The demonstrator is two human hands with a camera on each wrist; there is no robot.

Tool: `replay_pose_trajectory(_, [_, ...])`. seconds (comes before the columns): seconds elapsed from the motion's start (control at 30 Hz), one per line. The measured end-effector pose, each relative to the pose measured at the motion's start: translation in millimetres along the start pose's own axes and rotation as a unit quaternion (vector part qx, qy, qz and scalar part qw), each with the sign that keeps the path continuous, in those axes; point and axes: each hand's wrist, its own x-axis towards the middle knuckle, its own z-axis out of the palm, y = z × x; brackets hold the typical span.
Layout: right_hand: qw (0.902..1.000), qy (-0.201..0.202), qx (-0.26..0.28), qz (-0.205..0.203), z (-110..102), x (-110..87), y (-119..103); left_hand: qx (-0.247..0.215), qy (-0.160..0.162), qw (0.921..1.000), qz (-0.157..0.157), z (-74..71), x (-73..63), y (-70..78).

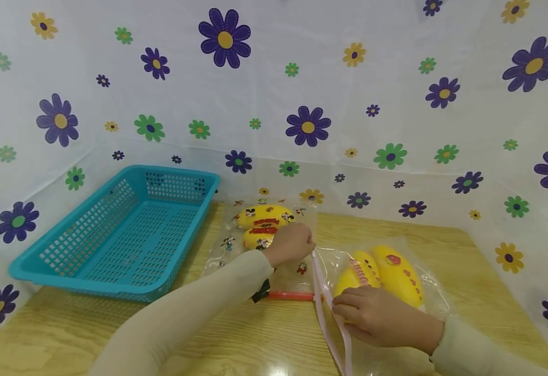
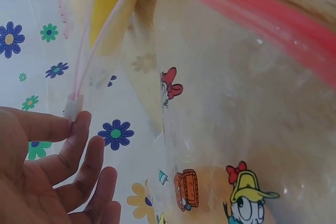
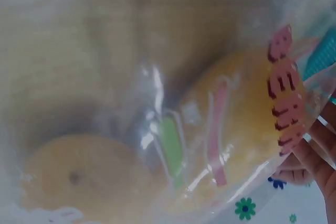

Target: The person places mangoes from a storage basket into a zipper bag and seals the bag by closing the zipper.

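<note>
My left hand (image 1: 291, 245) pinches a white zip slider (image 2: 74, 107) between thumb and index finger, at one end of a pale pink zip strip (image 1: 319, 284). The strip runs along the mouth of a clear zip bag (image 1: 435, 292) with strawberry prints; its two edges stand apart. Inside lie rounded yellow things (image 1: 396, 271), their kind unclear. My right hand (image 1: 382, 316) grips that bag's near side beside the strip. Under my left forearm lies another clear zip bag (image 1: 217, 261), printed with cartoon characters and edged by a red zip strip (image 1: 290, 296). It also holds yellow rounded things (image 1: 266, 215).
A turquoise plastic basket (image 1: 198, 219) with perforated walls stands at the left of the wooden table (image 1: 236, 334). Behind and at both sides hangs a white sheet (image 1: 264, 78) with flower prints. A small black item (image 1: 260, 292) lies by the red strip's left end.
</note>
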Motion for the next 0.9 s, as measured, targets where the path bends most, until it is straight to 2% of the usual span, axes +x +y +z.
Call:
replay_pose_trajectory(0.17, [0.9988,-0.024,-0.042,0.000,9.5,0.5,-5.5,0.023,-0.004,0.9997,0.006,-4.4,-2.4,-0.3])
replay_pose_trajectory(0.33, [0.9972,-0.064,-0.036,0.010,13.4,0.2,-3.2,0.031,-0.014,0.9992,0.021,-10.4,-10.2,-0.5])
replay_pose_trajectory(0.47, [0.9957,-0.089,-0.026,0.006,17.8,-4.2,2.6,0.028,-0.037,0.9984,0.031,-10.4,-18.4,-5.3])
replay_pose_trajectory(0.77, [0.9975,-0.049,0.013,-0.048,28.2,-23.9,21.7,-0.032,-0.104,0.9941,0.001,-0.1,-45.6,-10.4])
replay_pose_trajectory(0.9, [0.9967,-0.050,0.033,-0.055,28.6,-27.0,24.5,-0.045,-0.090,0.9948,0.018,3.0,-56.9,-6.9])
